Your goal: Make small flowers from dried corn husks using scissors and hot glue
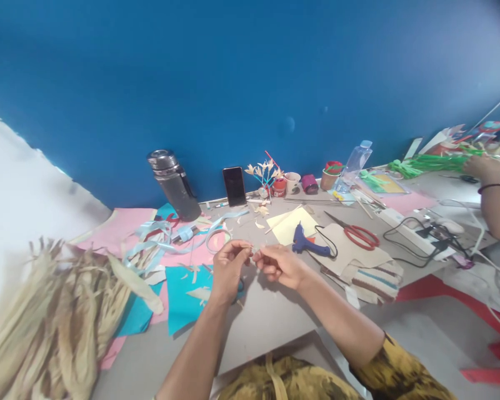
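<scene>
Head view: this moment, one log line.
left hand: pinching | right hand: pinching | small piece: between hands, unidentifiable | glue gun: lying unheld

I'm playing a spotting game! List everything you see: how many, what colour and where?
wall: one, blue, behind
table: one, grey, beneath
husks: many, tan, left
flask: one, grey, back left
phone: one, black, back
flowers: several, cream, back
white cup: one, white, back
bottle: one, clear, back right
ribbon: count unclear, pale blue, left
sheets: several, teal and pink, left
yellow sheet: one, yellow, middle
glue gun: one, blue, right
scissors: one pair, red-handled, right
power strip: one, white, right
green strands: many, green, far right
co-worker's hand: at least one, bare, right edge
small piece: unclear, pale, centre
left hand: one, bare, centre
right hand: one, bare, centre
</scene>
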A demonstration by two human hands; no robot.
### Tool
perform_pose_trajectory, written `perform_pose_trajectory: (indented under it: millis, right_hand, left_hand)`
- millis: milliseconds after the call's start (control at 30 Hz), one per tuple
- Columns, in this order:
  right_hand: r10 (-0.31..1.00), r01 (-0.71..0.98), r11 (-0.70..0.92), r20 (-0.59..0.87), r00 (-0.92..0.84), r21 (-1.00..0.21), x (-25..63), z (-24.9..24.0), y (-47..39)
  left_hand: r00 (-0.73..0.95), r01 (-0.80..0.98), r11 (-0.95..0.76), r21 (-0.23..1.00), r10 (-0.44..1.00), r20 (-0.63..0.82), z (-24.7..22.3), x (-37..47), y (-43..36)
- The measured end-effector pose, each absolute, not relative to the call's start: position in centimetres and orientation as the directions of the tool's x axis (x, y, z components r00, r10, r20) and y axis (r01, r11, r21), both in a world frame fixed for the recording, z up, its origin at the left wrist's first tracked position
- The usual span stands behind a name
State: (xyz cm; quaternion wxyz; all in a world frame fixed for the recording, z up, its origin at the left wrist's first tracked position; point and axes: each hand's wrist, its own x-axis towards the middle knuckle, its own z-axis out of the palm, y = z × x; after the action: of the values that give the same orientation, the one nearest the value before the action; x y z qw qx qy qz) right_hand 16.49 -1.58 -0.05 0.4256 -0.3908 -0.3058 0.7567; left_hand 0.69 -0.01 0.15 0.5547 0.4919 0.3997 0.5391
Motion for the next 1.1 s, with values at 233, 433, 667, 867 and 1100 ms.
perform_pose_trajectory:
  millis: [233, 433, 667, 867, 1100]
  right_hand:
    - [0.945, -0.449, -0.31, -0.217, -0.246, -0.838, 16.2, 1.0, -2.4]
    - [0.988, 0.169, 0.134, 0.145, 0.051, -0.976, 16.2, 1.2, -3.2]
    - [0.977, 0.378, 0.21, 0.207, -0.049, -0.902, 16.7, 1.0, -3.5]
    - [0.967, 0.437, 0.247, 0.25, -0.051, -0.865, 18.5, 0.8, -3.1]
    - [0.939, 0.918, 0.062, 0.336, 0.08, -0.392, 25.0, -0.1, -3.0]
  left_hand:
    - [0.153, -0.304, 0.043, 0.952, 0.988, 0.004, 0.3, 1.0, -0.1]
    - [0.221, -0.37, 0.307, 0.877, 0.946, -0.238, 0.5, 1.0, -0.4]
    - [0.277, -0.332, 0.274, 0.903, 0.943, -0.185, 0.3, 1.1, -0.7]
    - [0.185, -0.336, 0.221, 0.916, 0.969, -0.166, 0.7, 1.3, -0.6]
    - [0.09, -0.462, 0.224, 0.858, 0.974, -0.206, 1.7, 0.8, -0.4]
